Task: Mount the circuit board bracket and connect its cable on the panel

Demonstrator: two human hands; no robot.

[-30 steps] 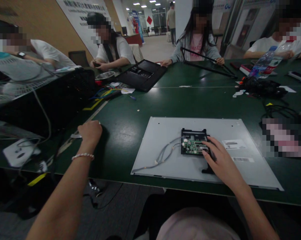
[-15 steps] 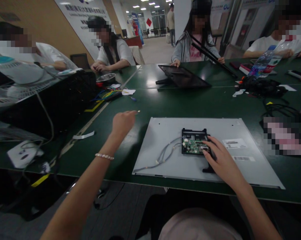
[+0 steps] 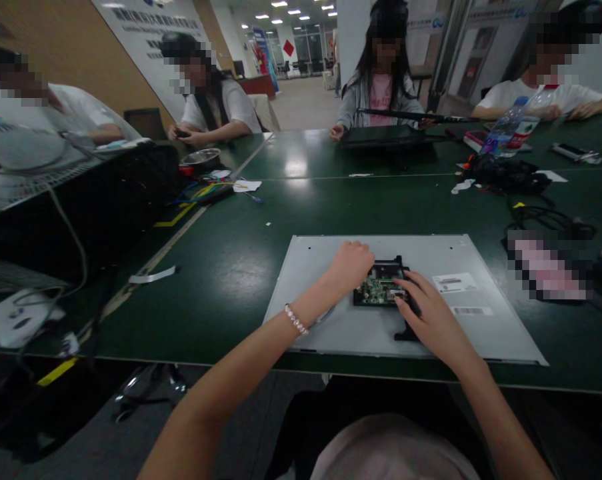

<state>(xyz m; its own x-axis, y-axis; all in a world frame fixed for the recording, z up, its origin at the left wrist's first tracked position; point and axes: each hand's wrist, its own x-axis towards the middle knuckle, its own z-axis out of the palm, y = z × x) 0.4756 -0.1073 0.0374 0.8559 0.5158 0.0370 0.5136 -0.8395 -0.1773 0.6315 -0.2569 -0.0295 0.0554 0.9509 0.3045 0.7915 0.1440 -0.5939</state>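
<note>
A light-grey flat metal panel (image 3: pixel 301 267), like the back of a display screen, lies before me at the table's near edge. On it sits a black bracket (image 3: pixel 398 261) carrying a green circuit board (image 3: pixel 373 291). My right hand (image 3: pixel 433 323) grips the bracket's right side, thumb and fingers at the board's edge. Over the board's left end is my left hand (image 3: pixel 351 270), its fingers curled; their tips and anything in them are hidden. Grey cables (image 3: pixel 323 316) show partly below my left wrist. A tiny pale piece (image 3: pixel 268 224) lies on the table beyond the panel.
A white strip (image 3: pixel 153 275) and a black case with a fan (image 3: pixel 75 200) are at left. Tangled black cables (image 3: pixel 545 220) and bottles (image 3: pixel 505 130) stand right. Across the green table (image 3: pixel 211 267) sit several people, one with a dark screen part (image 3: pixel 391 140).
My left hand has come from the table on the left to the circuit board, leaving a tiny pale piece behind. My right hand stays at the bracket. The person opposite has lowered the dark part.
</note>
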